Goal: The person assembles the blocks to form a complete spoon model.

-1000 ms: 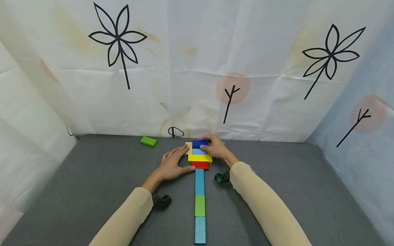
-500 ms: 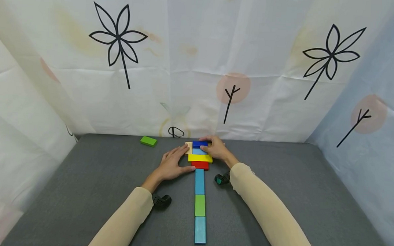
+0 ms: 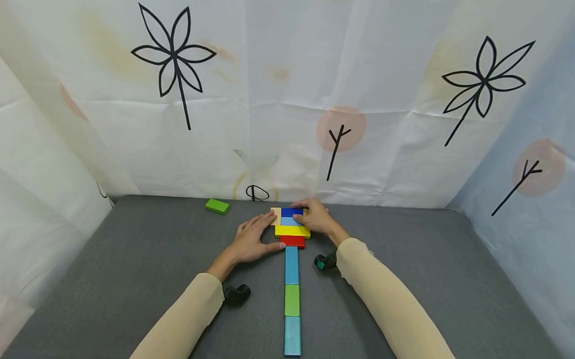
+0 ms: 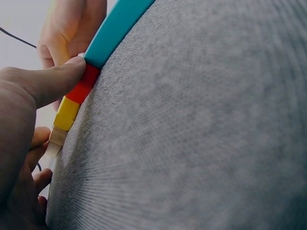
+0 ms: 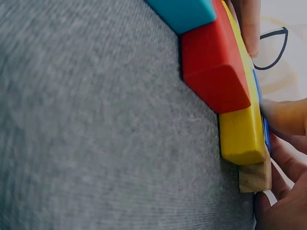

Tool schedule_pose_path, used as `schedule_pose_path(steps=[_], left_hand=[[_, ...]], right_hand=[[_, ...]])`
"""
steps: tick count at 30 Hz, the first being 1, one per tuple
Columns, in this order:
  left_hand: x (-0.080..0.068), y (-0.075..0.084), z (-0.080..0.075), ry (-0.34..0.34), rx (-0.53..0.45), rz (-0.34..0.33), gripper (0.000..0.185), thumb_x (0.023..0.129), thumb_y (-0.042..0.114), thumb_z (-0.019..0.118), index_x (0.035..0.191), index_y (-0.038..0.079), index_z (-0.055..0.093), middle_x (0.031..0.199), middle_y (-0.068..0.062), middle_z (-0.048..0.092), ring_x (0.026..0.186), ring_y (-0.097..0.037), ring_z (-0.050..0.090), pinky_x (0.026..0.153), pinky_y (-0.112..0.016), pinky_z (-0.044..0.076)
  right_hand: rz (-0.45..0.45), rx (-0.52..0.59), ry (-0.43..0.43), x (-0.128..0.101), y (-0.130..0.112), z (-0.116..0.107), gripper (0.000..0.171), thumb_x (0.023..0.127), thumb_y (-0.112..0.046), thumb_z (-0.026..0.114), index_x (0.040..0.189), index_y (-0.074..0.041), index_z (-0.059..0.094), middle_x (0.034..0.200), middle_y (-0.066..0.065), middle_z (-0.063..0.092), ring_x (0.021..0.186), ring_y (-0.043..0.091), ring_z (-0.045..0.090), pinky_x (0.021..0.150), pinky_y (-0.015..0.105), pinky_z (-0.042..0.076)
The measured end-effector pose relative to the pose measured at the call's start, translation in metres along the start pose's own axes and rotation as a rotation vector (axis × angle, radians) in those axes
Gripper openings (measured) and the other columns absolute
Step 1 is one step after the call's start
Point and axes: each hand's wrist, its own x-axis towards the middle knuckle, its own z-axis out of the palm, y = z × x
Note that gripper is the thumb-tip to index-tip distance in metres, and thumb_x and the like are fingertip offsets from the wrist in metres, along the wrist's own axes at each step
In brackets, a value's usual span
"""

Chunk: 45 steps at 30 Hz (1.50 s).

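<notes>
Two hands work at a small cluster of flat wooden blocks near the middle of the head view, toward the far edge of the grey tabletop (image 3: 119, 279). The cluster counts five blocks: one dark blue block (image 3: 292, 212) at the far end, one light blue block (image 3: 289, 221) just below it, one plain wood block (image 3: 275, 216) at their left, one wide yellow block (image 3: 292, 231) and one red block (image 3: 293, 242) nearest the viewer, all touching.

From the red block a straight line of three long blocks runs down the frame toward the lower centre: one blue long block (image 3: 291, 265), one green long block (image 3: 292, 300) and one more blue long block (image 3: 292, 336), end to end.

The left hand (image 3: 252, 240) lies flat left of the cluster, fingers relaxed and nearly straight, its thumb tip pressed against the red block's left side and its fingertips reaching the plain wood block. The right hand (image 3: 317, 217) sits at the cluster's right, fingers bent over the dark blue and light blue blocks, fingertips on top of them.

One separate green block (image 3: 217, 206) lies alone in the upper left of the tabletop, well apart from the rest.
</notes>
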Motion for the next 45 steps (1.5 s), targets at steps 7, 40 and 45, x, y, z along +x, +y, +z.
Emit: schedule_pose_path(steps=[7, 40, 45], left_hand=[[0.0, 0.0, 0.001, 0.003, 0.006, -0.004, 0.086, 0.08, 0.058, 0.063, 0.148, 0.018, 0.029, 0.154, 0.005, 0.02, 0.14, -0.025, 0.018, 0.107, -0.052, 0.009], [0.0, -0.001, 0.002, 0.003, 0.012, -0.005, 0.087, 0.08, 0.06, 0.062, 0.149, 0.018, 0.029, 0.155, 0.004, 0.02, 0.14, -0.027, 0.017, 0.107, -0.053, 0.008], [0.0, -0.001, 0.002, 0.004, 0.012, -0.007, 0.086, 0.08, 0.06, 0.062, 0.149, 0.018, 0.029, 0.155, 0.003, 0.02, 0.14, -0.028, 0.017, 0.107, -0.054, 0.008]], right_hand=[[-0.024, 0.007, 0.0, -0.002, 0.003, 0.0, 0.039, 0.089, -0.02, 0.065, 0.126, -0.008, 0.06, 0.128, 0.007, 0.056, 0.122, 0.026, 0.045, 0.106, 0.053, 0.021], [-0.194, -0.285, -0.077, -0.07, 0.008, -0.005, 0.071, 0.09, -0.05, 0.055, 0.147, -0.014, 0.032, 0.155, 0.008, 0.018, 0.139, 0.034, 0.016, 0.099, 0.065, 0.015], [-0.175, -0.285, -0.094, -0.071, 0.009, -0.006, 0.069, 0.092, -0.048, 0.054, 0.148, -0.015, 0.032, 0.155, 0.007, 0.018, 0.139, 0.033, 0.018, 0.1, 0.064, 0.015]])
